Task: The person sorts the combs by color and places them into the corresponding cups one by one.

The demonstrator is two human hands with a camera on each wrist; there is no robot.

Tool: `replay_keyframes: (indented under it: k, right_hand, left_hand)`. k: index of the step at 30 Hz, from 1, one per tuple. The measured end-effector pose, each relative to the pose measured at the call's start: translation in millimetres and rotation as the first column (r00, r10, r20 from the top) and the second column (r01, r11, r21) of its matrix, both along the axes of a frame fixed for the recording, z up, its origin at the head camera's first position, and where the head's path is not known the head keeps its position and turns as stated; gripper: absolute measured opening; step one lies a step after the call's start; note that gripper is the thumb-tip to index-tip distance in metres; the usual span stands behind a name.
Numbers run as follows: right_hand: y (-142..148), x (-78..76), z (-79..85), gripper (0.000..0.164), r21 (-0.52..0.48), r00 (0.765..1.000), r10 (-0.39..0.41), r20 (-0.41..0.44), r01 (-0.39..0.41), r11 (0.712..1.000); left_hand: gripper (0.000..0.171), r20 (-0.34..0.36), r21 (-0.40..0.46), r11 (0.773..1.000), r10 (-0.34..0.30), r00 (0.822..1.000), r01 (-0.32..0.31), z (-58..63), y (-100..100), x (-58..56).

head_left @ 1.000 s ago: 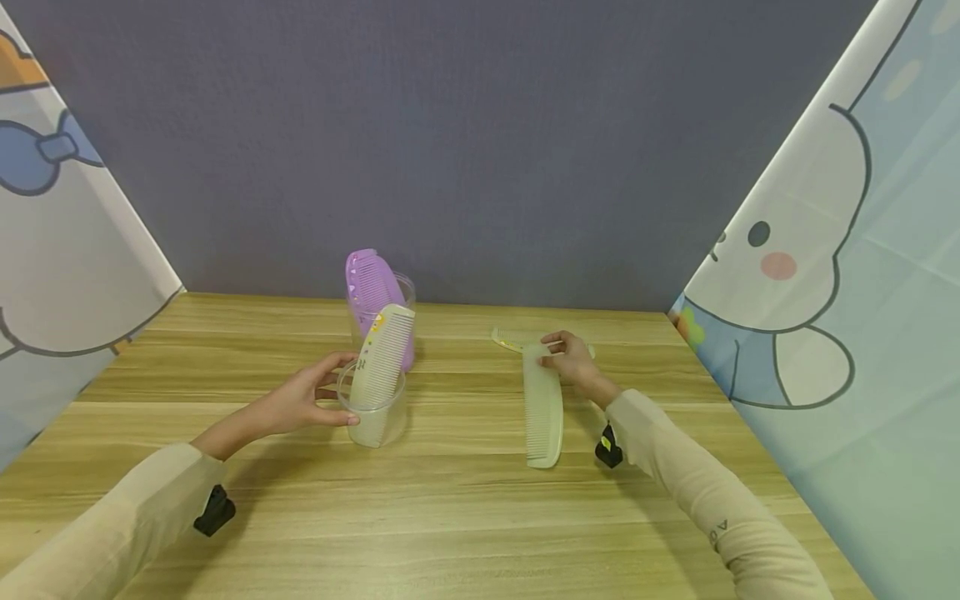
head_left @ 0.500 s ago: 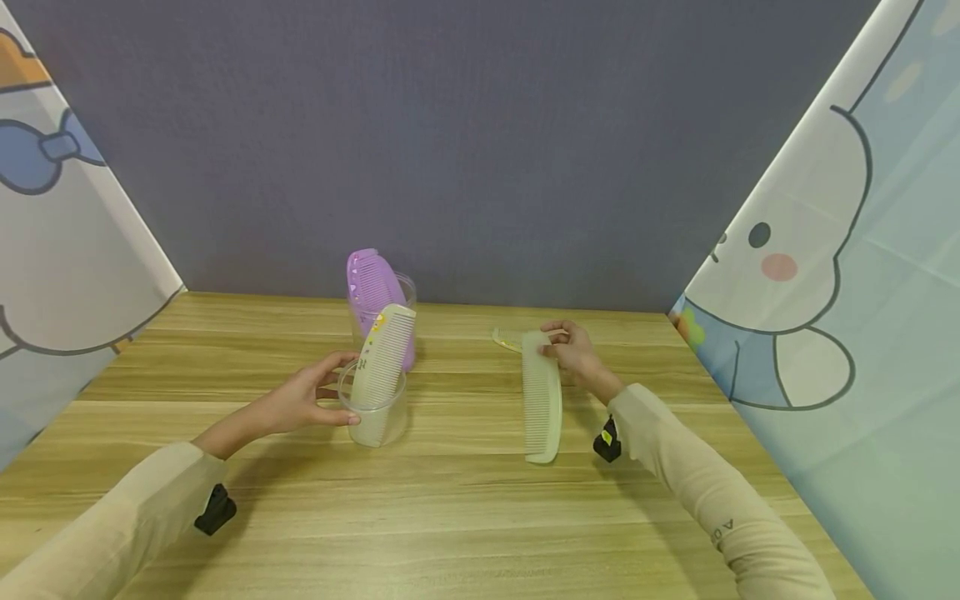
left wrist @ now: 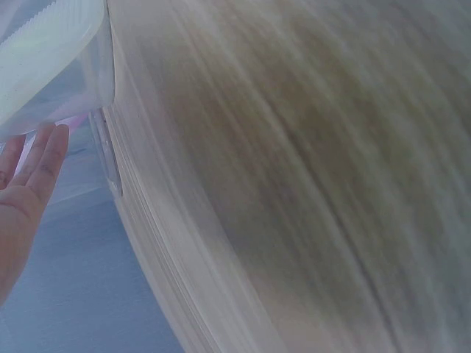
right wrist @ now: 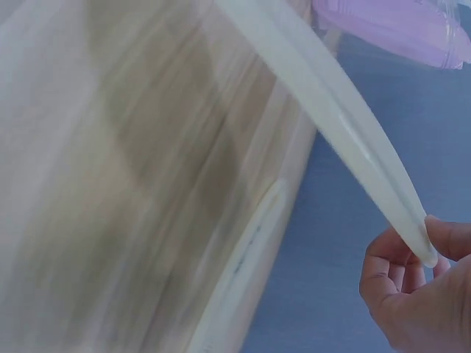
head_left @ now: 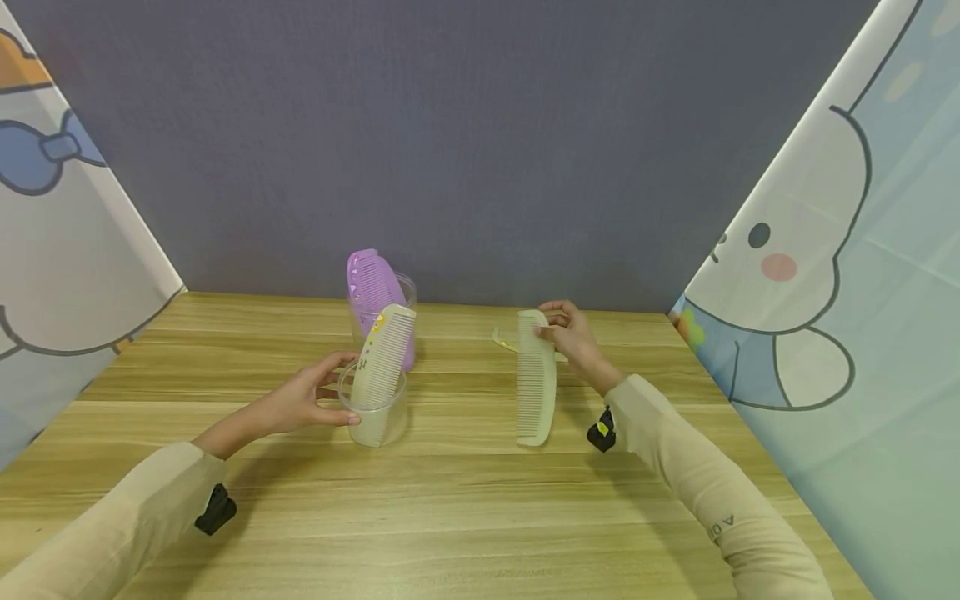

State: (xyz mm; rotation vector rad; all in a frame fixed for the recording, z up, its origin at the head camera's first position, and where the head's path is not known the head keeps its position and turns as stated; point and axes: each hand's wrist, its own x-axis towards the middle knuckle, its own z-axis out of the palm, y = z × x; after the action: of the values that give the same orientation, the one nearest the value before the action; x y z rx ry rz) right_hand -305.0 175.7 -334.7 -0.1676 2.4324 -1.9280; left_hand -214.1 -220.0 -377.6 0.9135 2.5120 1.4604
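Note:
Between thumb and fingers my right hand point(head_left: 577, 340) pinches one end of a pale green comb point(head_left: 536, 385), which hangs raised above the table with its teeth to the left. Beneath it lies another pale comb point(head_left: 506, 340) with a yellow pattern, partly covered. My left hand point(head_left: 309, 402) holds a clear plastic cup point(head_left: 399, 418) at its left side, thumb in front and fingers behind. A pale comb point(head_left: 384, 357) with yellow decorations leans upright inside that cup. In the left wrist view, fingers point(left wrist: 45, 169) touch the cup's wall.
Behind the held cup stands a second clear cup point(head_left: 408, 287) containing purple combs point(head_left: 372, 283); how many is unclear. The wooden table point(head_left: 450, 517) ends at a dark grey panel point(head_left: 480, 167), with cartoon-printed sheets point(head_left: 817, 250) on both sides.
My right hand has lifted the pale green comb from the table and moved it up and slightly left. The left hand and its cup have stayed in place.

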Motion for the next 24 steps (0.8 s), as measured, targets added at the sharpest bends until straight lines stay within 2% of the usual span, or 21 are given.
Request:
replay_keyframes:
  k: [14,24]
  right_hand:
    - [-22,2.2,20.2,0.044,0.015,0.994,0.011,-0.107,-0.01,1.0]
    - [-42,6.6,30.0,0.041,0.014,0.982,0.059,-0.177,-0.057,0.998]
  left_hand:
    - [0.078,0.011,-0.004,1.0,0.004,1.0,-0.004,1.9,1,1.7]
    - [0.079,-0.009,0.009,1.0,-0.006,1.0,0.006,1.0,2,0.8]
